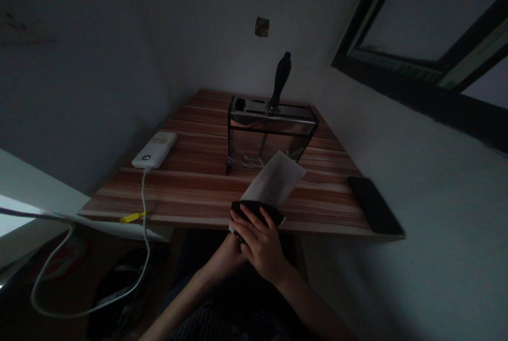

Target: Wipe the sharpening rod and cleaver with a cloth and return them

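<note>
A broad, pale grey, flat blade, like a cleaver's (273, 177), points away from me over the table's front edge. Folded over its near end is a black cloth or pad (250, 206) with a whitish rim. My right hand (260, 243) lies on top of the black cloth, its fingers pressed down along it. Beneath it, my left hand (230, 251) supports the near end from below; its fingers and any handle are hidden. Beyond the blade stands a clear knife block (273, 140) with a metal top. A black-handled knife (281, 76) is upright in it.
On the wood-striped table (190, 187), a white power bank (155, 150) lies left with a white cable (145, 208) running over the edge. Close to that cable is a yellow strip (132, 217). A dark phone (375, 206) lies at the right edge. Walls border the table.
</note>
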Tool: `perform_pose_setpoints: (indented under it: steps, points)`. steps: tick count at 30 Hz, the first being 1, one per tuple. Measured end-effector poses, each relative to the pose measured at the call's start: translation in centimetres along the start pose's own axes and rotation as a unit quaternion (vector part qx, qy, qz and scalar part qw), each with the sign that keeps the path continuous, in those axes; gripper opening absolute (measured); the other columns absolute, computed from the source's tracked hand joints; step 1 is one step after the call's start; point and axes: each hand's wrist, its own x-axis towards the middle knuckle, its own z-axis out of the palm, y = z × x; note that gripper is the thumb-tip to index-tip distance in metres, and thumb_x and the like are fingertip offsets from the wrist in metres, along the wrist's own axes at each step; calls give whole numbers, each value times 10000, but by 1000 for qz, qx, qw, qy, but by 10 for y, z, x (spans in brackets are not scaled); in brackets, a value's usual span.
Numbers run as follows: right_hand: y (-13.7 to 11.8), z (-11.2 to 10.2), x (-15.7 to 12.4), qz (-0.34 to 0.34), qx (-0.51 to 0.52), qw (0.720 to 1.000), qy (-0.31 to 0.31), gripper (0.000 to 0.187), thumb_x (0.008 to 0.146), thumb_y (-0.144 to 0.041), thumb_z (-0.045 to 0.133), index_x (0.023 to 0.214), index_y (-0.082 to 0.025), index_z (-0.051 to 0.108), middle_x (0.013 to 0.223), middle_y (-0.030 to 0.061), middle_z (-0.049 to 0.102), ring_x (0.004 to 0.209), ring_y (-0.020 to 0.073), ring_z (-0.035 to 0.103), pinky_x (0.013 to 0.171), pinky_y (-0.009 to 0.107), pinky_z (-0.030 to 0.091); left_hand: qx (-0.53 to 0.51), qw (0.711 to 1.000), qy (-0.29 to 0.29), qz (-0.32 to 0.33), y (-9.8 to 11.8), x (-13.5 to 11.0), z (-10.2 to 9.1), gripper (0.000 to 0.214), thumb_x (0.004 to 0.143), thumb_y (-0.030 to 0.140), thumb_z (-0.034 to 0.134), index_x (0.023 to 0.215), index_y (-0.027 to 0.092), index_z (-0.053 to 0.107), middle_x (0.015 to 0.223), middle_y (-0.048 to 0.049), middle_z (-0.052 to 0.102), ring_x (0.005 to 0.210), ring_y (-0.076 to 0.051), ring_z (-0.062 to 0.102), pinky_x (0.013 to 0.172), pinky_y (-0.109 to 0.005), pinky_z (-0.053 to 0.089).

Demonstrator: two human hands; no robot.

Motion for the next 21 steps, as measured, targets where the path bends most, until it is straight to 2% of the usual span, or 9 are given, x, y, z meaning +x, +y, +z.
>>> perform_pose_setpoints:
  steps: [4,7,12,16,21]
  points:
    - [3,0,0,-12,-17,1000,-4,418,864,-163,416,1278,-201,458,1378,0,459,1358,153,262,1123,410,160,1,1000,-17,8,-5,1,-1,589,708,236,581,1272,120,460,1273,-169,523,1191,-292,464,1006,-449,371]
    - [5,-2,0,-25,-32,999,-9,402,876,-185,401,1273,-192,466,1374,10,464,1359,153,258,1117,406,180,-1,1000,-23,3,-6,0,-2,546,716,231,574,1243,118,490,1253,-159,545,1162,-286,490,983,-434,396]
    - [9,-4,1,-41,-39,998,-12,392,900,-217,376,1282,-187,454,1374,12,463,1363,153,248,1114,401,173,0,999,-46,-6,-4,0,-3,350,730,212,531,1052,93,597,1056,-121,648,1000,-242,571,875,-359,467]
    - [15,-7,3,-49,-38,998,-11,391,915,-218,350,1295,-192,440,1388,-7,442,1365,147,239,1118,382,134,29,999,-39,-6,2,0,-5,292,731,217,515,970,86,620,948,-96,669,867,-209,579,773,-303,481]
    - [27,-16,12,-10,-52,998,22,414,906,-200,348,1312,-215,426,1381,-1,454,1355,152,270,1109,394,145,32,997,-67,-5,11,1,-6,238,774,283,494,810,89,627,750,-35,630,701,-152,519,645,-234,440]
